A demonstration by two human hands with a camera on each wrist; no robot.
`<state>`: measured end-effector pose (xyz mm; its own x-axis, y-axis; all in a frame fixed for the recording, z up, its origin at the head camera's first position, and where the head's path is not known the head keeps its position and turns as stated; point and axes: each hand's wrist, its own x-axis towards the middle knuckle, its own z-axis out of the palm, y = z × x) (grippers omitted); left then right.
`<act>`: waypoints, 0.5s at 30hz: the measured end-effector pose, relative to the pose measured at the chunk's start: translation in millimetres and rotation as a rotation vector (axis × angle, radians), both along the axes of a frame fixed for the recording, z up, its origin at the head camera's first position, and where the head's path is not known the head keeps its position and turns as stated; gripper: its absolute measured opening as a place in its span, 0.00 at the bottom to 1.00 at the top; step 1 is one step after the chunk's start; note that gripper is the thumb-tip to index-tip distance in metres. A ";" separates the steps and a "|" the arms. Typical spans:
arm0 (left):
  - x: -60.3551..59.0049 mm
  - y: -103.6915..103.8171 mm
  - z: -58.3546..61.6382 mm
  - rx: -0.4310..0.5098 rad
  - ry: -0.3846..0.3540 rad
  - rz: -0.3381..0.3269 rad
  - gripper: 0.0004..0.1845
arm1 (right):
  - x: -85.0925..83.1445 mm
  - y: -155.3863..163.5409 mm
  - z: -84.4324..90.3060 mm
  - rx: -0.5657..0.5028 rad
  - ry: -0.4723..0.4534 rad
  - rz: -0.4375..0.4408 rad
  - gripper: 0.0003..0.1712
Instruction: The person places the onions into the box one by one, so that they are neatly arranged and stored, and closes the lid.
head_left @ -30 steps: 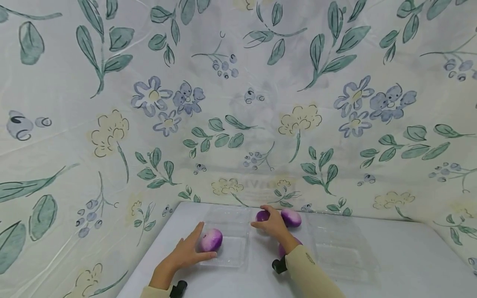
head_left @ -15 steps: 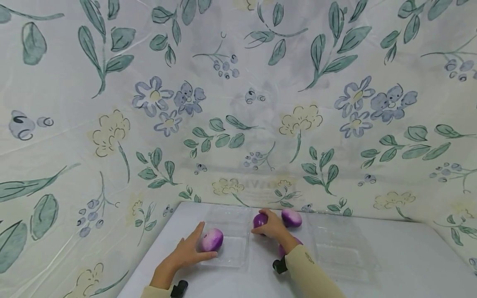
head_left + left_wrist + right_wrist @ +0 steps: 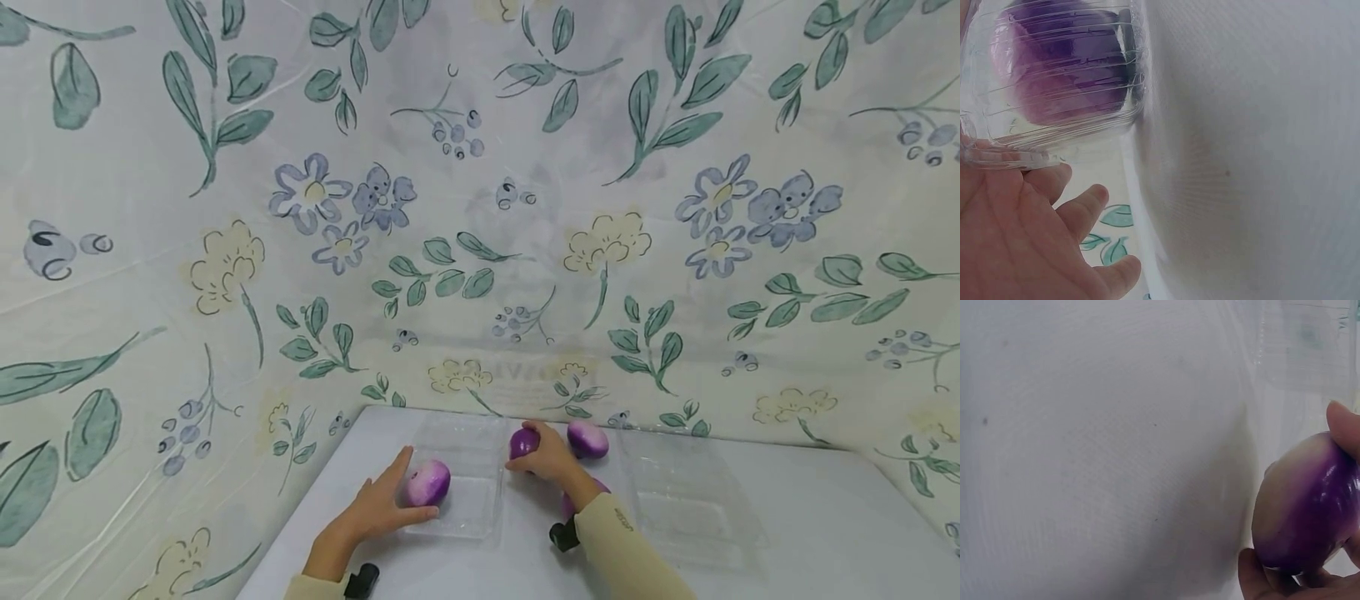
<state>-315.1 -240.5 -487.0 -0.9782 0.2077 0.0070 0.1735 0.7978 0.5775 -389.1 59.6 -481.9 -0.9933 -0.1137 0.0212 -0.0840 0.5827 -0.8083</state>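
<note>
A purple-and-white onion lies in the left part of a clear plastic container; both also show in the left wrist view. My left hand spreads around the container's left side, its fingers loosely extended and some touching the rim. Right of that container, my right hand holds a second onion between thumb and fingers, and the right wrist view shows the fingers curled about this onion. Another onion lies just behind the right hand. One more onion is mostly hidden by the right wrist.
A second clear plastic container stands on the white table, right of the right forearm. Behind the table hangs a floral-patterned sheet. Dark wrist cameras sit on both wrists.
My right hand has closed its grip on the onion and drawn it slightly left and nearer. The left hand and the containers have stayed in place.
</note>
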 end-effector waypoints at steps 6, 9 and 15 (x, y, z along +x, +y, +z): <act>-0.8 1.3 0.5 0.001 0.000 -0.003 0.65 | -1.7 3.6 0.4 -0.034 0.024 -0.032 0.48; -0.6 1.2 0.4 0.003 -0.005 -0.006 0.65 | -0.7 4.8 1.9 -0.047 0.028 -0.036 0.48; -0.7 1.3 0.2 0.005 0.005 -0.007 0.65 | 1.3 2.2 10.7 -0.059 0.060 -0.004 0.47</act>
<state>-315.8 -239.2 -486.8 -0.9767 0.2144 0.0129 0.1819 0.7934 0.5809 -387.8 61.9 -471.2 -0.9904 -0.1068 0.0874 -0.1313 0.5344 -0.8350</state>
